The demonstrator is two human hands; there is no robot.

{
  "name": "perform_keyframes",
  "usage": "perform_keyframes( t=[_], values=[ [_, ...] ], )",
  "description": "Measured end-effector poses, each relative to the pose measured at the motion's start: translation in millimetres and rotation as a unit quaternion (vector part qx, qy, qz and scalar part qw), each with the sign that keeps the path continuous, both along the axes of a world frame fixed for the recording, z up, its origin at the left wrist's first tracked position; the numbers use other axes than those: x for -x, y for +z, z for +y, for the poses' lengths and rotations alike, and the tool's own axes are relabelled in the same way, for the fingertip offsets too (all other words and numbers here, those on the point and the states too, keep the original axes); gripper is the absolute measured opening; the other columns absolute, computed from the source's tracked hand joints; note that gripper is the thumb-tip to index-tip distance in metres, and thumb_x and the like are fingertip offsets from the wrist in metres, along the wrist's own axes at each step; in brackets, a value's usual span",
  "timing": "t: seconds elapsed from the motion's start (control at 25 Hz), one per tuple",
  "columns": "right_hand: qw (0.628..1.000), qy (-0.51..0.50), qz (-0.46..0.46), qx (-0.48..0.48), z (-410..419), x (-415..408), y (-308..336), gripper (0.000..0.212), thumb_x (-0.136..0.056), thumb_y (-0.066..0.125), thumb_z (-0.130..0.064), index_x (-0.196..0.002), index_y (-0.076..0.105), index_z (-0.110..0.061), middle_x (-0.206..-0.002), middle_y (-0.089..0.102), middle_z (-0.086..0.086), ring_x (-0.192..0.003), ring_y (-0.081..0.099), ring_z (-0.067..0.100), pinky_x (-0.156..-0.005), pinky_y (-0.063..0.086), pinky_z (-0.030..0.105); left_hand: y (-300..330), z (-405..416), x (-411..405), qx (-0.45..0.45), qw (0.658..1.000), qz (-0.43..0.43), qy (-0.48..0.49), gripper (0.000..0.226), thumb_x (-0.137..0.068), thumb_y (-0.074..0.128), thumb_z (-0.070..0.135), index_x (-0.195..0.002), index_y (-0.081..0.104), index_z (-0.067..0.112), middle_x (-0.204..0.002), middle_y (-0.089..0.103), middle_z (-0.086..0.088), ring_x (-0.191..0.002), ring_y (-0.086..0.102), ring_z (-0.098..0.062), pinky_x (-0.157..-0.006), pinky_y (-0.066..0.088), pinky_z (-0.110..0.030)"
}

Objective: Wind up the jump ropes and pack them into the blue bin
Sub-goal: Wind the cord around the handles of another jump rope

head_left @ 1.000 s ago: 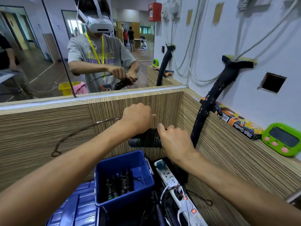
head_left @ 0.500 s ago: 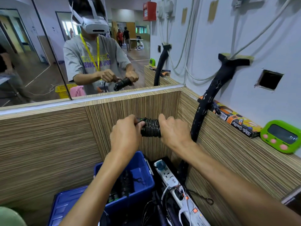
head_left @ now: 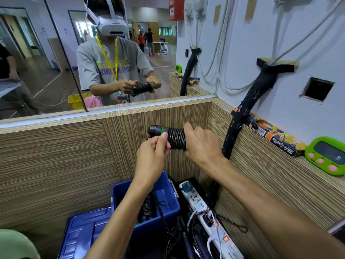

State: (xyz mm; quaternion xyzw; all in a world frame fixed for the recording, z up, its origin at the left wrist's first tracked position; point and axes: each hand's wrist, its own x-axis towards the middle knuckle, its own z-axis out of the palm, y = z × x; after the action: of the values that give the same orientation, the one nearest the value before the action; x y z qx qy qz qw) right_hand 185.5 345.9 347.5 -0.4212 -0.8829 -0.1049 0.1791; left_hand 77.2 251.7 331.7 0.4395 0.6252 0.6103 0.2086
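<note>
Jump rope (head_left: 169,135), wound in tight black coils around its black handle with a green band near the free end, held roughly level in front of the striped wood partition (head_left: 56,161), above the blue bin (head_left: 168,186). Right hand (head_left: 202,144): fingers curled closed around the right end of the coiled bundle, knuckles toward the camera, index finger raised over the top of the coils. Left hand (head_left: 152,156): closed into a loose fist just below the handle, thumb tip pressed against the coils beside the green band; what the curled fingers pinch cannot be made out. The two hands sit close together, not touching. Blue bin: open, on the lower surface, holding at least one more coiled black rope (head_left: 147,208); its blue lid (head_left: 84,232) lies just beside it on the left. White power strip (head_left: 203,208) lies to the right of the bin. The mirror (head_left: 93,53) above the partition reflects the same two-handed hold.
</note>
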Motion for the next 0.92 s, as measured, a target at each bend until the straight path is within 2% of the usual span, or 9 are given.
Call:
perform_keyframes(
  t=[0.12, 0.2, 0.32, 0.44, 0.56, 0.64, 0.76, 0.8, 0.92],
  values=[
    [1.000, 0.006, -0.002, 0.008, -1, 1, 0, 0.041, -0.086, 0.066, -0.018, -0.120, 0.043, -0.011, -0.088, 0.050, 0.005, -0.070, 0.046, 0.023, -0.058, 0.041, 0.035, -8, -6, -5, 0.005, 0.982, -0.187, -0.040, 0.036, -0.101, 0.043, 0.039, -0.081, 0.057, 0.012, -0.052, 0.043, 0.007, -0.046, 0.034, -0.006, -0.044, 0.028, -0.017],
    [1.000, 0.012, -0.007, 0.012, -2, 4, -4, 0.039, -0.086, 0.064, -0.018, -0.119, 0.044, -0.011, -0.086, 0.046, 0.004, -0.070, 0.049, 0.023, -0.059, 0.041, 0.035, -13, -7, -13, -0.006, 0.969, -0.244, -0.027, 0.034, -0.100, 0.045, 0.038, -0.090, 0.061, 0.009, -0.052, 0.049, 0.005, -0.043, 0.036, -0.004, -0.042, 0.030, -0.014],
    [1.000, 0.015, -0.008, 0.011, -2, 6, -6, 0.038, -0.087, 0.065, -0.022, -0.119, 0.045, -0.012, -0.094, 0.057, 0.007, -0.079, 0.061, 0.026, -0.058, 0.041, 0.035, -24, -6, -20, -0.038, 0.980, -0.191, 0.028, 0.029, -0.097, 0.053, 0.034, -0.099, 0.059, 0.006, -0.060, 0.066, -0.004, -0.047, 0.041, -0.012, -0.046, 0.035, -0.021],
    [1.000, 0.005, 0.007, 0.023, 3, 3, -9, 0.039, -0.087, 0.066, -0.020, -0.118, 0.045, -0.011, -0.096, 0.061, 0.006, -0.071, 0.056, 0.024, -0.057, 0.041, 0.033, -36, -11, -17, -0.050, 0.988, -0.132, 0.062, 0.020, -0.094, 0.060, 0.028, -0.098, 0.059, 0.009, -0.076, 0.074, -0.005, -0.053, 0.053, -0.015, -0.054, 0.045, -0.027],
    [1.000, -0.005, 0.015, 0.027, 9, -2, -12, 0.036, -0.086, 0.065, -0.018, -0.115, 0.046, -0.010, -0.087, 0.055, 0.002, -0.066, 0.050, 0.021, -0.056, 0.039, 0.032, -45, -15, -17, -0.037, 0.993, -0.083, 0.078, 0.019, -0.094, 0.060, 0.029, -0.088, 0.065, 0.012, -0.073, 0.071, 0.000, -0.054, 0.054, -0.010, -0.056, 0.047, -0.028],
    [0.999, -0.006, 0.020, 0.030, 10, -2, -13, 0.036, -0.085, 0.066, -0.018, -0.114, 0.046, -0.010, -0.085, 0.053, 0.002, -0.066, 0.050, 0.021, -0.055, 0.040, 0.032, -49, -11, -19, -0.030, 0.991, -0.102, 0.083, 0.024, -0.094, 0.058, 0.035, -0.084, 0.067, 0.015, -0.068, 0.062, -0.002, -0.060, 0.051, -0.011, -0.057, 0.044, -0.034],
    [0.999, -0.007, 0.021, 0.035, 9, -2, -13, 0.037, -0.084, 0.066, -0.017, -0.114, 0.046, -0.010, -0.083, 0.049, 0.001, -0.066, 0.050, 0.021, -0.056, 0.041, 0.033, -50, -9, -23, -0.046, 0.985, -0.141, 0.091, 0.028, -0.097, 0.052, 0.038, -0.089, 0.069, 0.018, -0.065, 0.051, 0.000, -0.061, 0.043, -0.012, -0.056, 0.037, -0.029],
    [0.999, -0.008, 0.019, 0.035, 9, -2, -13, 0.037, -0.084, 0.067, -0.018, -0.114, 0.046, -0.010, -0.082, 0.048, 0.000, -0.066, 0.049, 0.021, -0.056, 0.040, 0.033, -50, -10, -22, -0.059, 0.987, -0.104, 0.106, 0.025, -0.098, 0.050, 0.037, -0.093, 0.068, 0.019, -0.063, 0.048, 0.001, -0.058, 0.041, -0.011, -0.054, 0.035, -0.029],
    [0.999, -0.010, 0.016, 0.034, 8, -2, -13, 0.038, -0.084, 0.067, -0.019, -0.114, 0.046, -0.011, -0.082, 0.047, 0.000, -0.067, 0.048, 0.020, -0.057, 0.039, 0.032, -52, -13, -18, -0.051, 0.981, 0.120, 0.143, 0.015, -0.100, 0.047, 0.034, -0.107, 0.059, 0.028, -0.053, 0.043, 0.003, -0.044, 0.035, -0.006, -0.045, 0.031, -0.030]
  ],
)
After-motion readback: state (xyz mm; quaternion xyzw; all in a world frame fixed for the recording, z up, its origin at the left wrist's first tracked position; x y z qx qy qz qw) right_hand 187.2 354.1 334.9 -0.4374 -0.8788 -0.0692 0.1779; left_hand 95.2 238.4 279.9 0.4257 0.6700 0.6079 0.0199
